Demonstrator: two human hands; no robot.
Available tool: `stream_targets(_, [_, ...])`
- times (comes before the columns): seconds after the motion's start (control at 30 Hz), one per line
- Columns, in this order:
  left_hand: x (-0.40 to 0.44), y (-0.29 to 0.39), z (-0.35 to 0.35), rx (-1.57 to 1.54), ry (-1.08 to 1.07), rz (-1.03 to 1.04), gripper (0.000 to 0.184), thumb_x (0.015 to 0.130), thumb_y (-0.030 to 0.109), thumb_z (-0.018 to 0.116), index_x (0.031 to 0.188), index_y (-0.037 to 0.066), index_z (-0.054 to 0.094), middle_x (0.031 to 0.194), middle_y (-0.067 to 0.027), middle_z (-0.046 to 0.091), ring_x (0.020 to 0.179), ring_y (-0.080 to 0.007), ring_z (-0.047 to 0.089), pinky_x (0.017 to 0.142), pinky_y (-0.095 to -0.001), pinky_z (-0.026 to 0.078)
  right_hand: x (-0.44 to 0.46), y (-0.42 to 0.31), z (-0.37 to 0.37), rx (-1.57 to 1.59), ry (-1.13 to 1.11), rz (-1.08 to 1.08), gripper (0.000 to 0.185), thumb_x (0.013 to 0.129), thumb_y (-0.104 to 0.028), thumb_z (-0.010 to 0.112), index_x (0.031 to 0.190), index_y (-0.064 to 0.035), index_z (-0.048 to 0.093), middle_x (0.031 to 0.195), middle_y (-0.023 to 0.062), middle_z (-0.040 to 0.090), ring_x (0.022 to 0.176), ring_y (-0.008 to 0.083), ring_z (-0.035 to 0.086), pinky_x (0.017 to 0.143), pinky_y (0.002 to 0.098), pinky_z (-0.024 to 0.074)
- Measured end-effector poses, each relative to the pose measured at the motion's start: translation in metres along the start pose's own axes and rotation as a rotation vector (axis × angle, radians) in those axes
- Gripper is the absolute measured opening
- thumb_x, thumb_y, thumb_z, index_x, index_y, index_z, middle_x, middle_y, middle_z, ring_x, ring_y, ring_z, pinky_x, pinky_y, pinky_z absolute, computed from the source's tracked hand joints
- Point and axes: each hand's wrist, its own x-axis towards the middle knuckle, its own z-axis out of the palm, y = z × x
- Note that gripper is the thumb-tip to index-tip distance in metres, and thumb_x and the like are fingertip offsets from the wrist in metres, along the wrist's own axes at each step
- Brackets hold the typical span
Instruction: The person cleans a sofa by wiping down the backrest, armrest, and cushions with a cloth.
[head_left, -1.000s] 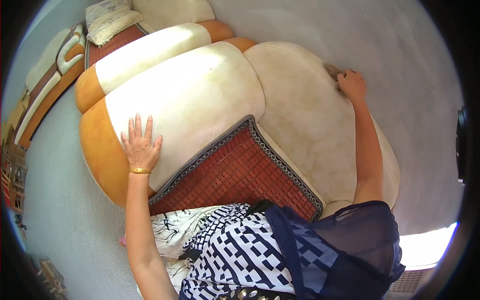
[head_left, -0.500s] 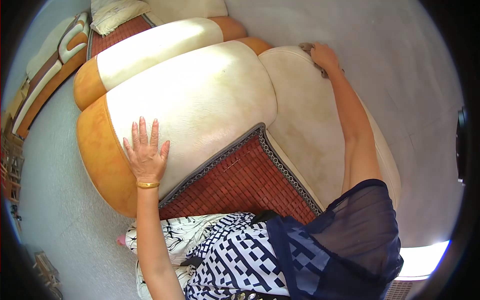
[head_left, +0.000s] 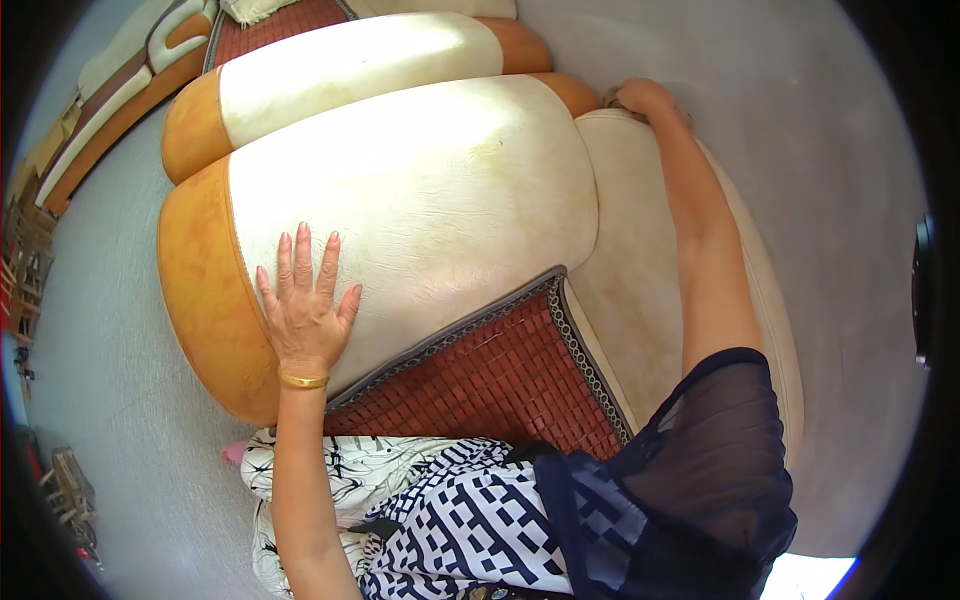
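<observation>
My left hand (head_left: 307,320) lies flat with spread fingers on the cream leather armrest (head_left: 430,190), near its orange front panel (head_left: 200,290); a gold bangle (head_left: 303,381) circles the wrist. At the far end of the sofa's cream backrest (head_left: 635,200), my right hand (head_left: 650,98) is closed over a greyish-brown cloth (head_left: 611,97). Most of that cloth is hidden under the hand, beside the orange back corner of the armrest (head_left: 568,95). A red-brown tile mat (head_left: 490,370) with a dark patterned border covers the seat next to my body.
A second cream and orange armrest (head_left: 360,75) stands just beyond the first. Behind the backrest rises a grey wall (head_left: 800,180). Grey floor (head_left: 110,300) runs along the left, with wooden furniture (head_left: 70,490) at its edge. Another sofa piece (head_left: 110,130) stands at upper left.
My right hand has moved with the cloth along the backrest's top, inward toward the armrest's back corner. My left hand stays flat on the armrest. The view has shifted slightly.
</observation>
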Motion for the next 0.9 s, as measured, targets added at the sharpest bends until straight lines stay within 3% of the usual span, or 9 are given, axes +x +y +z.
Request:
stream_targets(0.17, [0.002, 0.001, -0.001, -0.009, -0.013, -0.014, 0.063, 0.085, 0.046, 0.053, 0.143, 0.028, 0.036, 0.152, -0.0051, 0.025, 0.140, -0.0277, 0.023, 0.109, -0.0571, 0.017, 0.016, -0.062, 0.018, -0.171, -0.068, 0.031, 0.034, 0.085, -0.024, 0.048, 0.109, -0.0100, 0.067, 0.119, 0.0116, 0.062, 0.109, 0.0293, 0.059, 0.090, 0.0412, 0.0460])
stream_targets(0.37, [0.002, -0.002, -0.001, -0.035, -0.012, -0.022, 0.065, 0.082, 0.044, 0.056, 0.143, 0.029, 0.036, 0.152, -0.0050, 0.026, 0.140, -0.0275, 0.023, 0.108, -0.0567, 0.018, 0.053, -0.066, 0.053, -0.311, 0.036, -0.066, 0.032, 0.086, -0.024, 0.051, 0.111, -0.0144, 0.068, 0.117, 0.0059, 0.064, 0.107, 0.0252, 0.061, 0.089, 0.0416, 0.0464])
stream_targets(0.47, [0.002, -0.002, 0.000, -0.050, 0.002, -0.017, 0.066, 0.082, 0.044, 0.057, 0.142, 0.029, 0.037, 0.152, -0.0049, 0.025, 0.140, -0.0274, 0.023, 0.108, -0.0567, 0.018, 0.021, -0.069, 0.032, -0.378, 0.007, -0.150, 0.029, 0.083, -0.021, 0.051, 0.102, -0.0096, 0.070, 0.113, 0.0119, 0.065, 0.105, 0.0270, 0.062, 0.084, 0.0394, 0.0485])
stream_targets(0.7, [0.002, -0.002, -0.002, -0.066, -0.011, -0.029, 0.066, 0.081, 0.043, 0.058, 0.142, 0.028, 0.038, 0.152, -0.0048, 0.026, 0.139, -0.0276, 0.023, 0.108, -0.0565, 0.018, -0.005, -0.070, 0.025, -0.332, 0.051, -0.298, 0.027, 0.082, -0.019, 0.052, 0.097, -0.0066, 0.071, 0.104, 0.0130, 0.068, 0.098, 0.0265, 0.065, 0.079, 0.0401, 0.0498])
stream_targets(0.8, [0.001, -0.002, -0.001, -0.060, 0.001, -0.022, 0.065, 0.082, 0.043, 0.057, 0.142, 0.027, 0.038, 0.152, -0.0054, 0.026, 0.139, -0.0278, 0.023, 0.108, -0.0567, 0.018, -0.004, -0.061, 0.023, -0.166, 0.178, -0.461, 0.028, 0.084, -0.023, 0.052, 0.095, -0.0042, 0.070, 0.101, 0.0150, 0.068, 0.095, 0.0283, 0.065, 0.078, 0.0393, 0.0498])
stream_targets(0.87, [0.001, -0.002, -0.002, -0.051, -0.007, -0.024, 0.065, 0.082, 0.044, 0.057, 0.142, 0.027, 0.038, 0.152, -0.0057, 0.026, 0.140, -0.0279, 0.023, 0.108, -0.0566, 0.018, 0.012, -0.048, 0.016, 0.566, -0.060, -0.260, 0.032, 0.086, -0.028, 0.051, 0.097, -0.0037, 0.069, 0.099, 0.0160, 0.068, 0.095, 0.0311, 0.064, 0.080, 0.0395, 0.0497])
stream_targets(0.9, [0.002, -0.002, -0.002, -0.045, -0.014, -0.022, 0.065, 0.082, 0.044, 0.057, 0.142, 0.026, 0.038, 0.152, -0.0061, 0.026, 0.140, -0.0280, 0.023, 0.109, -0.0566, 0.017, 0.022, -0.044, 0.018, 0.568, -0.066, -0.258, 0.032, 0.086, -0.028, 0.051, 0.097, -0.0037, 0.069, 0.099, 0.0160, 0.068, 0.095, 0.0311, 0.064, 0.080, 0.0395, 0.0497])
